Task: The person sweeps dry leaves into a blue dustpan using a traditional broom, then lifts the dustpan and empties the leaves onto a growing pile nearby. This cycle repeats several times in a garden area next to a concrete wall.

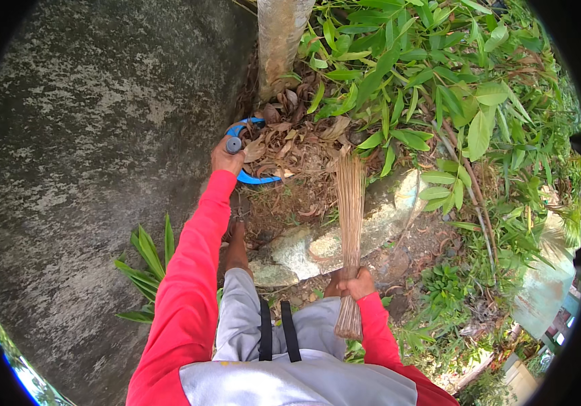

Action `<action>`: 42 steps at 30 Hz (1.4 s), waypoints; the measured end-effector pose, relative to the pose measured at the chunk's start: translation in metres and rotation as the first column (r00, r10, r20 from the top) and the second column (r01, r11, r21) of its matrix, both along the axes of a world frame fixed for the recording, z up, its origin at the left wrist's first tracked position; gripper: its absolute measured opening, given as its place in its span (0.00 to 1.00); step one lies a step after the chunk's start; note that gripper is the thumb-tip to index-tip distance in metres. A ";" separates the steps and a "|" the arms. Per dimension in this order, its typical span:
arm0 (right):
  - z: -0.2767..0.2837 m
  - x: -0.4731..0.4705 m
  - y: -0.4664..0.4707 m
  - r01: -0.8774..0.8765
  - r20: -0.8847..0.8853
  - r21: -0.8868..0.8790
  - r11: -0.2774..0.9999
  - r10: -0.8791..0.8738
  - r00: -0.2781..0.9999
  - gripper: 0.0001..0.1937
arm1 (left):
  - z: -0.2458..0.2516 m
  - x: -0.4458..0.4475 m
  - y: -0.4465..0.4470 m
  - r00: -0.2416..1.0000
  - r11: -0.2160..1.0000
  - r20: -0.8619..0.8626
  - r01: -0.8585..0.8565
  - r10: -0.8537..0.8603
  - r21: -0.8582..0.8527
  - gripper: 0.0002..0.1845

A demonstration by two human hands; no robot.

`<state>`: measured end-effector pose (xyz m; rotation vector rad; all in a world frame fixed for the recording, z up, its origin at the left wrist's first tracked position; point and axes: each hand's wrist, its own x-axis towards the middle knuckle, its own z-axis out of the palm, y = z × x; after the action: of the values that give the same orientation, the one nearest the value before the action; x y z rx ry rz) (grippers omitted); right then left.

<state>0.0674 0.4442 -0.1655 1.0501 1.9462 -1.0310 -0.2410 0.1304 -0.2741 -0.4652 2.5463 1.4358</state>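
Note:
Close to the concrete wall, my left hand (227, 157) grips the upright handle (233, 145) of a blue plastic dustpan (257, 178). Dry brown leaves (290, 139) lie in and around the pan and hide much of it. My right hand (357, 285) is wrapped around the lower bound part of a stick broom (350, 213) made of thin bristles. The broom's bristle tips point away from me, reaching the edge of the leaf litter. Its butt end rests near my right forearm.
A mottled concrete wall (92, 127) rises on my left. A tree trunk (281, 45) stands beyond the leaves. Cut leafy branches (397, 76) fill the far right. Large pale stones (316, 248) cross the soil before my feet. A green plant (151, 269) grows by the wall.

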 end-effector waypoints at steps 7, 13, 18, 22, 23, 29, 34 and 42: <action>-0.147 -0.110 -0.029 -0.835 -0.244 -0.080 0.544 0.802 0.546 0.15 | -0.015 -0.006 0.007 0.996 0.990 -0.089 0.026 -0.014 0.137 0.14; -0.136 -0.071 -0.087 -0.811 -0.118 -0.005 0.585 0.805 0.582 0.16 | -0.012 -0.018 0.001 0.994 0.991 0.010 0.111 -0.112 0.072 0.16; -0.097 -0.068 -0.089 -0.736 -0.079 -0.023 0.677 0.732 0.676 0.17 | -0.023 -0.015 -0.023 0.984 0.981 -0.005 0.177 -0.177 0.076 0.11; -0.051 -0.048 -0.056 -0.745 0.008 -0.029 0.666 0.746 0.666 0.18 | -0.031 -0.014 -0.024 0.990 0.988 0.015 0.143 -0.144 0.053 0.09; -0.034 -0.044 -0.048 -0.713 0.037 -0.009 0.701 0.713 0.700 0.18 | -0.032 -0.014 -0.022 0.990 0.989 0.010 0.139 -0.140 0.059 0.09; 0.014 -0.047 -0.032 -0.563 0.063 0.080 0.822 0.560 0.826 0.23 | -0.034 -0.008 -0.022 0.998 0.990 0.021 0.056 -0.059 0.129 0.14; -0.089 -0.127 -0.020 -0.395 0.065 0.043 0.918 0.391 0.918 0.36 | -0.005 -0.012 0.004 0.990 0.991 0.050 0.128 -0.129 0.024 0.16; -0.145 -0.138 -0.107 -0.767 0.055 -0.203 0.609 0.789 0.612 0.25 | -0.043 -0.022 -0.026 0.999 0.971 0.035 0.013 -0.022 0.238 0.13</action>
<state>-0.0711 0.3376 -0.3107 0.0845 1.8595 -0.5577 -0.2629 0.1044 -0.3169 -0.4245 2.3027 1.6819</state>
